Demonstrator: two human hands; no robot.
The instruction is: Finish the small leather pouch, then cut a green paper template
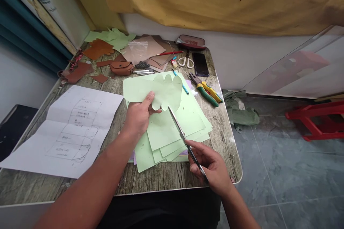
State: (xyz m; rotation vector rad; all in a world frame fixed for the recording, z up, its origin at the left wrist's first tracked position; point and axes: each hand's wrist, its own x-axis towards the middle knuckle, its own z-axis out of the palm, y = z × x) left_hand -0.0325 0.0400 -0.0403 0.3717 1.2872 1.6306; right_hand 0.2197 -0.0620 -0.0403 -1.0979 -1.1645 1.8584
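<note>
My left hand (138,114) pinches a light green paper cutout (142,87) at its lower edge, thumb on top. Scalloped lobes run along the top and bottom of the cutout's right part. In my right hand (206,162) is a pair of scissors (178,127), its blades pointing up and left. The blade tips meet the cutout's lower edge between two lobes. Beneath lies a stack of green paper sheets (174,134), with bits of purple paper showing at its edges.
A creased white sheet with a pencil drawing (77,128) lies left. Behind are a brown leather pouch (121,68), leather scraps (99,49), white-handled scissors (186,62), a phone (200,64) and pliers (205,89). A red stool (317,118) stands on the floor at right.
</note>
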